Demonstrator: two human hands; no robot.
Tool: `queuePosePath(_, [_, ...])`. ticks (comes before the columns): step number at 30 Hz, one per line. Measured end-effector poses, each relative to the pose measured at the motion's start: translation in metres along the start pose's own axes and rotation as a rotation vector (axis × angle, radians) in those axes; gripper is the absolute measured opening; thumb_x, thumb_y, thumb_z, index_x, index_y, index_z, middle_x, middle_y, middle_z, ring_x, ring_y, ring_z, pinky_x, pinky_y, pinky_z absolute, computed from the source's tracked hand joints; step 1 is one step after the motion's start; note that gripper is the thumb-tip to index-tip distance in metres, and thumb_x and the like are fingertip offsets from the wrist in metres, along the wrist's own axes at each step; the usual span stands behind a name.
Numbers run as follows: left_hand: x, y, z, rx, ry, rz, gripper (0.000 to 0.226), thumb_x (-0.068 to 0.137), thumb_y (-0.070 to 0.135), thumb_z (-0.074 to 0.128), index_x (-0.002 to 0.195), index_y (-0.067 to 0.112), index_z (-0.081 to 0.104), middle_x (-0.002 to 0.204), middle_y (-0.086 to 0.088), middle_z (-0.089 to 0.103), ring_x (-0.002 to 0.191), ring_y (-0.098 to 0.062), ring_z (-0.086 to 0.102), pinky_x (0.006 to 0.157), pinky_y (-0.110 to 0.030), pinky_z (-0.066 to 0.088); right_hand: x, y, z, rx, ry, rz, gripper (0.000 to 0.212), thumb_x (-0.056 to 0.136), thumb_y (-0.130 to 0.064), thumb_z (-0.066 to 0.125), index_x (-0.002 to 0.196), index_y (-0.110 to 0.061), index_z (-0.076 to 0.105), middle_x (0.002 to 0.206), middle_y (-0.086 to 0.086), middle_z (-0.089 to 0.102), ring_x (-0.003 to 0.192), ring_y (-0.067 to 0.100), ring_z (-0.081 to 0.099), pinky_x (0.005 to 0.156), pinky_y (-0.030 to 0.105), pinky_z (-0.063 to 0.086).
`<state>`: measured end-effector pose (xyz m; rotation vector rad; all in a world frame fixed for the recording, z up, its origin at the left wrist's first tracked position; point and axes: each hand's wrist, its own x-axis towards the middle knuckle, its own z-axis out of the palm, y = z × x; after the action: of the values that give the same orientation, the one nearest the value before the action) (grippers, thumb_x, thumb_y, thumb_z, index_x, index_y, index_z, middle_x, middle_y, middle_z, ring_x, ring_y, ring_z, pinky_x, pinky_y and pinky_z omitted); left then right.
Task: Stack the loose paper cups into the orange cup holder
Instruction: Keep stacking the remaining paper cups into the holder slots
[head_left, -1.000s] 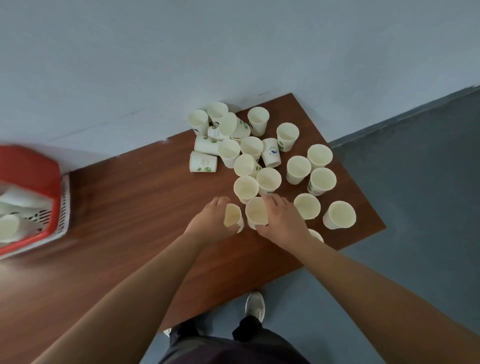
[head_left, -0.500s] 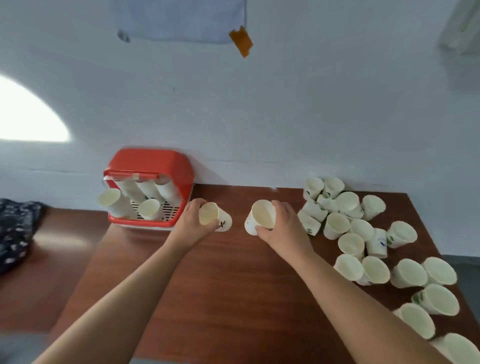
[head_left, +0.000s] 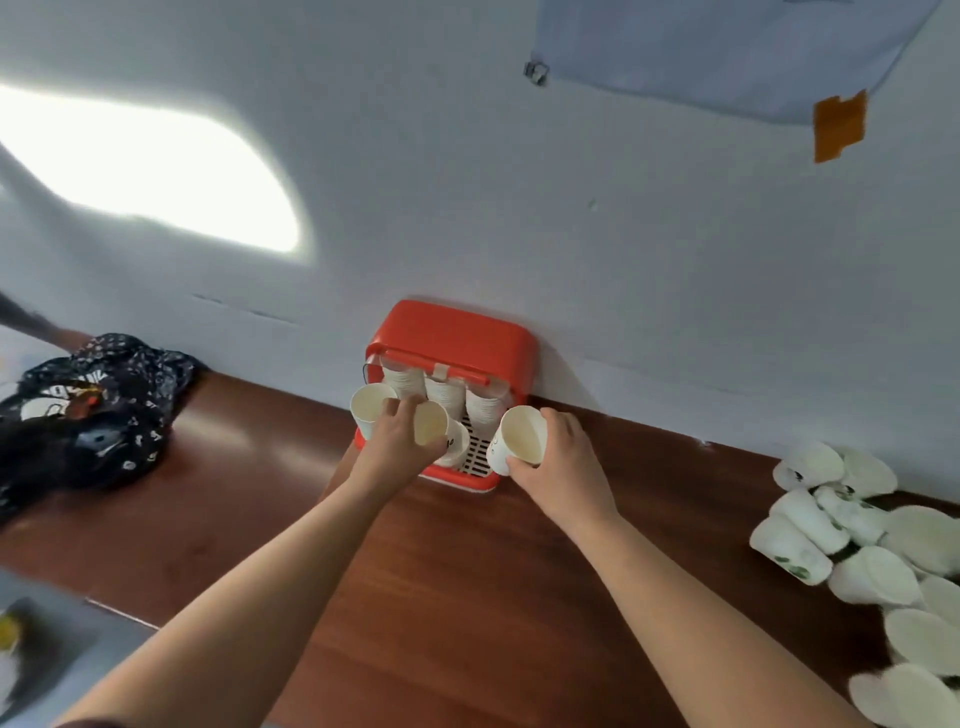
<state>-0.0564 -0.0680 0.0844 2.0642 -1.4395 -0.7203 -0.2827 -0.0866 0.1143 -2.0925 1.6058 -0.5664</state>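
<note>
The orange cup holder (head_left: 457, 338) stands against the wall at the back of the brown table (head_left: 467, 597), with stacks of white cups (head_left: 444, 395) leaning out of its front. My left hand (head_left: 397, 447) holds a paper cup (head_left: 431, 423) right at the holder's front, at the end of a stack. My right hand (head_left: 563, 467) grips another paper cup (head_left: 519, 439) on its side, mouth toward me, just right of the holder's front. Several loose paper cups (head_left: 857, 545) lie at the table's right end.
A dark patterned cloth bundle (head_left: 88, 410) lies on the table's far left. An open-mouthed cup (head_left: 370, 408) juts from the holder's left stack. A bright light patch falls on the wall above. Bare table lies between my arms and the loose cups.
Both hands carried their cups from the loose pile leftward to the holder's front. The view swung left, so the holder now sits in the centre.
</note>
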Motion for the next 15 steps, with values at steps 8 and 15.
queuePosePath(8, [0.057, -0.028, 0.021, 0.202, -0.155, 0.167, 0.074, 0.083, 0.044, 0.073, 0.145, 0.018, 0.041, 0.143, -0.009, 0.041, 0.126, -0.028, 0.048, 0.1, -0.045, 0.047, 0.029, -0.007, 0.038, -0.015, -0.013, 0.07, 0.071, 0.079, -0.037, 0.078, 0.137, -0.019, 0.041, 0.132, -0.002, 0.048, 0.12, 0.018, 0.05, 0.092, 0.03, 0.052])
queuePosePath(15, [0.067, -0.056, 0.047, 0.253, -0.31, 0.231, 0.08, 0.088, 0.037, 0.069, 0.154, 0.014, 0.029, 0.157, -0.009, 0.035, 0.135, -0.03, 0.045, 0.106, -0.043, 0.042, 0.04, -0.007, 0.059, 0.049, -0.022, 0.121, 0.07, 0.08, -0.031, 0.078, 0.138, -0.018, 0.041, 0.134, -0.001, 0.046, 0.121, 0.017, 0.049, 0.091, 0.025, 0.046])
